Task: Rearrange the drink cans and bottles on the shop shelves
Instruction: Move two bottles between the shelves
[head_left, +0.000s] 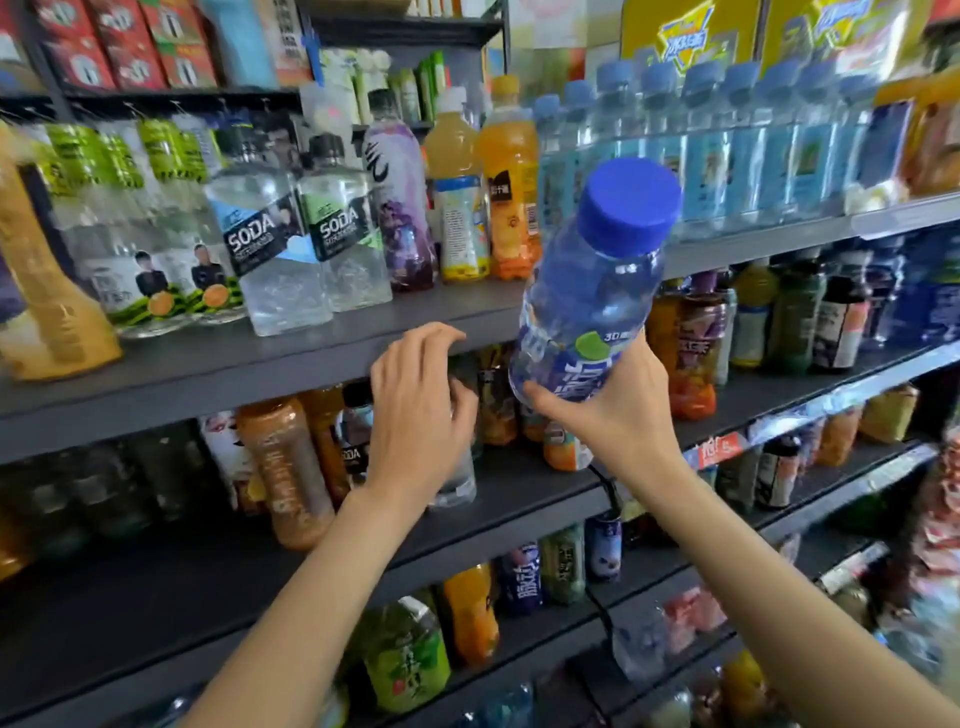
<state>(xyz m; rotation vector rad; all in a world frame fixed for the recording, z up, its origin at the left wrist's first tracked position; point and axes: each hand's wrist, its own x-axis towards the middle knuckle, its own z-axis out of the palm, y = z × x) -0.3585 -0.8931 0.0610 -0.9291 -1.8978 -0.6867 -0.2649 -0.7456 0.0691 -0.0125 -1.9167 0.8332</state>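
Note:
My right hand (618, 410) grips the lower body of a clear blue drink bottle (592, 291) with a blue cap, tilted so the cap leans toward me, in front of the upper shelf's edge (311, 358). My left hand (415, 410) hovers in front of the second shelf with fingers loosely curved and holds nothing; its fingertips are level with the upper shelf's edge. A clear bottle (460, 483) stands just behind that hand, mostly hidden. Two clear soda bottles (291, 244) stand on the upper shelf at the left.
A row of blue-capped water bottles (727, 140) fills the upper shelf's right side, with orange and yellow juice bottles (506, 176) beside them. Orange and dark bottles (285, 467) crowd the second shelf. Cans and green bottles (405, 660) line the lower shelves. Red boxes (124, 41) sit above.

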